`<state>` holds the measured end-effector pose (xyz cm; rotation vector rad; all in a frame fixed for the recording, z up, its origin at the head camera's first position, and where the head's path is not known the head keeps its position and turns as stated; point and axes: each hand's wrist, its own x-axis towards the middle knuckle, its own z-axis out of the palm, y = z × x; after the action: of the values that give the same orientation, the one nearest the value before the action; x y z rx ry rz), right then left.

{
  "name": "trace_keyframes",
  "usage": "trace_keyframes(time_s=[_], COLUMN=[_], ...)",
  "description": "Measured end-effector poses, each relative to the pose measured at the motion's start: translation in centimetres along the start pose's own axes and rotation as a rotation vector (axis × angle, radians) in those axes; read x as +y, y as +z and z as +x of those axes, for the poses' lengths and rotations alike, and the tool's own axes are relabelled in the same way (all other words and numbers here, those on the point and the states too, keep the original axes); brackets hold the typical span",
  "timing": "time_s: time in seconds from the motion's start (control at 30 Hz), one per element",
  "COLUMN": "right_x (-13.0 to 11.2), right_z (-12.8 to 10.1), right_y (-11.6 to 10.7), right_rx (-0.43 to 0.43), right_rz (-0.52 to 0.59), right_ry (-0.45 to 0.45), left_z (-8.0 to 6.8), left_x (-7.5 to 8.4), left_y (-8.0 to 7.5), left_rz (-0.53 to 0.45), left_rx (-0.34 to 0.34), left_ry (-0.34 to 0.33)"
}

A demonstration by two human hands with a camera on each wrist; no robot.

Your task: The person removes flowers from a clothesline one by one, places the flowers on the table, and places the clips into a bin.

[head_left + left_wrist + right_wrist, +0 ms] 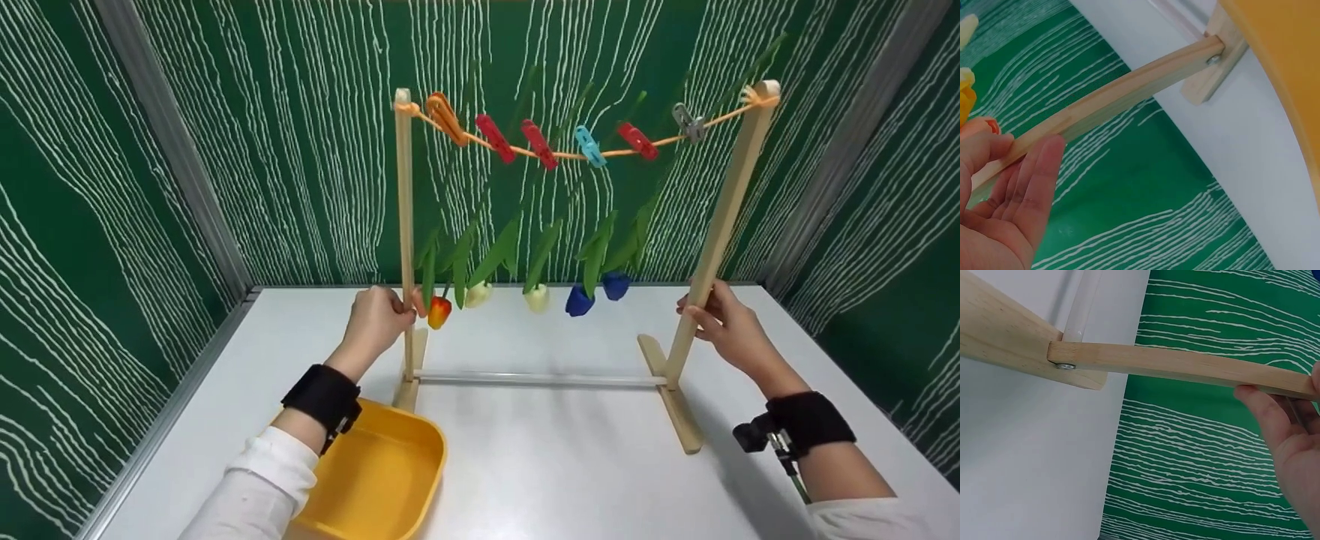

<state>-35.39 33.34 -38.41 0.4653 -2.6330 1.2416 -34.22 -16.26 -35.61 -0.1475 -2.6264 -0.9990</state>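
A wooden drying rack stands on the white table (570, 480). An orange cord (566, 156) sags between its posts and carries several coloured pegs. Artificial tulips hang head-down from it: an orange one (439, 311), two white ones (537, 298) and two blue ones (579, 301). My left hand (379, 319) grips the left post (405, 210) low down, beside the orange tulip; in the left wrist view its fingers (1033, 185) lie along the post (1123, 95). My right hand (724, 322) curls round the right post (724, 217); its fingers (1275, 422) show under the post (1185, 365).
A yellow tray (390, 480) lies at the near left, against the rack's left foot (1213, 84). A white crossbar (540, 379) joins the two feet. Green walls with white lines close in the table on the left, back and right.
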Motion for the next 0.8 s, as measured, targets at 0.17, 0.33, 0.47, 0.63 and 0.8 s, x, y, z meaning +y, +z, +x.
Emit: trace_keyframes(time_s=[0.17,0.33,0.47,0.63,0.8], right_x=[-0.8,-3.4,-7.3,-11.7,-15.2], right_z=[0.1,0.1,0.0,0.2,1.4], right_y=[0.0,0.7,0.9,1.1,2.8], right_rx=[-0.003,0.145,0.275,0.416,0.565], right_rz=[0.0,-0.161,-0.186,-0.152,-0.146], right_ry=[0.004,-0.014,0.004,-0.086,-0.415], left_z=[-0.3,-0.6,-0.6,-0.3,0.5], left_x=[-0.2,-0.2,0.2,1.4,4.2], left_y=[-0.2,-0.7,-1.3,-3.0,-6.8], left_rz=[-0.001,0.028,0.055,0.105,0.138], left_rx=[0.005,-0.027,-0.066,-0.097,-0.038], left_ry=[0.006,0.002,0.003,0.035,0.079])
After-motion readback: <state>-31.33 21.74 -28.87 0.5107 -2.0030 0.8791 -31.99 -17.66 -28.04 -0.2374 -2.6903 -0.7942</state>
